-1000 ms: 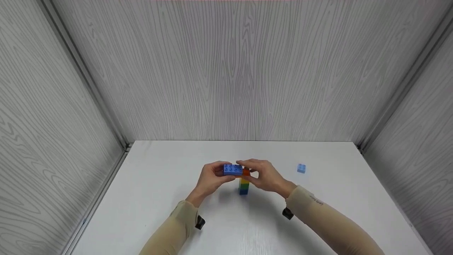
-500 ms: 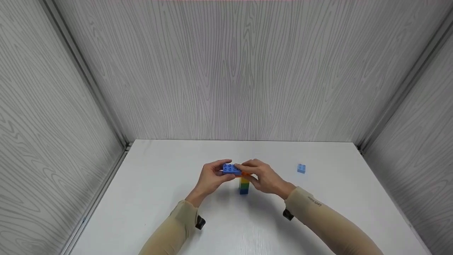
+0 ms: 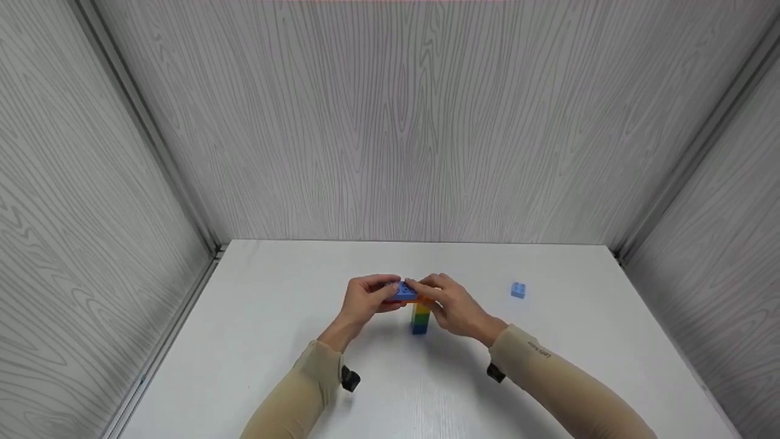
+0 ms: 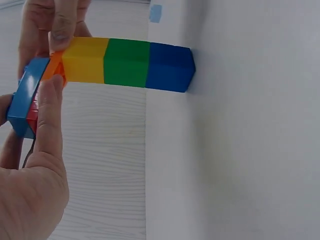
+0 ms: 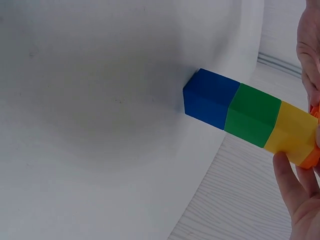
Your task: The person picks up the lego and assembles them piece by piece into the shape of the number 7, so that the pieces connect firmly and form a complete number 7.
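A tower of toy building bricks stands upright on the table, dark blue at the bottom, then green, yellow and orange. Across its top sits a long light blue brick with a red brick under its left part. My left hand pinches this overhanging left end, thumb above and fingers below. From the other side, my right hand grips the top of the tower near the orange brick, a finger on the light blue brick and a fingertip against the yellow one. Fingers partly hide the upper joints.
A small light blue brick lies to the right on the white table. Pale wood-grain panels rise behind the table and at both sides.
My left thumb has moved from the light blue brick's front side up onto its top, and the left fingers now show beneath. The right hand came slightly further over the brick. The tower stays put.
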Tool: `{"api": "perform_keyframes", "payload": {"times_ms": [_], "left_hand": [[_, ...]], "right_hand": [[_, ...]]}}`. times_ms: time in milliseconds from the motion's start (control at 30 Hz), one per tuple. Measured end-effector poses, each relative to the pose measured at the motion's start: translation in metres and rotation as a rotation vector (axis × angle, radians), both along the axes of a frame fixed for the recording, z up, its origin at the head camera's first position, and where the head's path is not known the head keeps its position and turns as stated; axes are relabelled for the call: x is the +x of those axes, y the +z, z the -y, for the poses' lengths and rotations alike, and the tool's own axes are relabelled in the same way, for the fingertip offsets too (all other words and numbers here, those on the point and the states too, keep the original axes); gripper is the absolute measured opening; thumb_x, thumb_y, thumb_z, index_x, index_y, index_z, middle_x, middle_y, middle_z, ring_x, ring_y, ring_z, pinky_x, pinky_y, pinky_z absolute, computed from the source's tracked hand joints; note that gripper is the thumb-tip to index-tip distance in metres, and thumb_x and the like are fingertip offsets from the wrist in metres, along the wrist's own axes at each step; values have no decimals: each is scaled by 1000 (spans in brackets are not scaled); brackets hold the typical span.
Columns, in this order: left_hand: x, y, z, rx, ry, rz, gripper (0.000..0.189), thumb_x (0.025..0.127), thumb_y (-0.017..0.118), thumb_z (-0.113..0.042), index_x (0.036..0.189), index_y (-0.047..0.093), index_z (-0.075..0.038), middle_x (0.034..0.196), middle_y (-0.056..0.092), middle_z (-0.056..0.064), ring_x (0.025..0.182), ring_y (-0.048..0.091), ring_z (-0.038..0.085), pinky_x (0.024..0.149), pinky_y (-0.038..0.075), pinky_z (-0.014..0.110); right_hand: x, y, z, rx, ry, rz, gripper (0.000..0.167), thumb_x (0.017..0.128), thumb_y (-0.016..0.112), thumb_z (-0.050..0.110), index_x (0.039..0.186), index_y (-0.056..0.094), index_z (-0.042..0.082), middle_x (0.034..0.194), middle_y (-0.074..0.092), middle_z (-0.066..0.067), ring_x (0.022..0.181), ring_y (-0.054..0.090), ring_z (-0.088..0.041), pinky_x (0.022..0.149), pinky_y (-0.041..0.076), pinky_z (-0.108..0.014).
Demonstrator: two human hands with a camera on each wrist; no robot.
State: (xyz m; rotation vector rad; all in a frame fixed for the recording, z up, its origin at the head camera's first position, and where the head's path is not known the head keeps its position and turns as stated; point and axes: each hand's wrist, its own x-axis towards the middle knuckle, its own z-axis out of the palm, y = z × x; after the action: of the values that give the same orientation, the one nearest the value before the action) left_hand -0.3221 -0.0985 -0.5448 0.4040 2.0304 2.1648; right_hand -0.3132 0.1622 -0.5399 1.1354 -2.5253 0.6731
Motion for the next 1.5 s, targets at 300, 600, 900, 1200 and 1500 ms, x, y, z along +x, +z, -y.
{"api": "perform_keyframes", "payload": {"times_ms": [300,600,900,1200,1500], "left_hand": [[3,1,-2,40,43,12,29,107,77,-11,132,79,3,125,82,19,96,87,25,85,71,35],[5,-11,-6,-27,50,-84,40,100,86,-10,137,77,0,134,78,21,104,85,22,89,70,32],[4,-7,-12,-121,82,-126,35,100,86,-12,133,80,-4,130,79,21,93,79,17,84,67,24],[3,-6,-10,-126,69,-108,36,99,86,-10,133,79,0,126,79,24,87,79,15,77,64,21],[4,-3,-10,-166,93,-84,35,100,86,-13,134,79,-5,129,79,22,90,77,16,79,63,21]], "right_hand": [[3,1,5,-24,-18,18,49,113,66,14,161,63,22,126,69,-9,106,62,-22,89,63,-36],[4,0,7,-4,-47,39,51,113,66,13,162,62,27,123,70,-9,107,63,-23,94,64,-39],[5,2,5,-23,-52,55,55,109,72,9,161,64,27,124,71,-8,108,64,-22,96,65,-38],[4,-1,-4,-111,8,215,64,108,75,8,168,54,16,147,68,-14,130,74,-30,104,67,-44],[5,3,-27,-243,-75,370,57,104,83,19,158,64,18,153,69,-9,134,71,-36,107,66,-49]]}}
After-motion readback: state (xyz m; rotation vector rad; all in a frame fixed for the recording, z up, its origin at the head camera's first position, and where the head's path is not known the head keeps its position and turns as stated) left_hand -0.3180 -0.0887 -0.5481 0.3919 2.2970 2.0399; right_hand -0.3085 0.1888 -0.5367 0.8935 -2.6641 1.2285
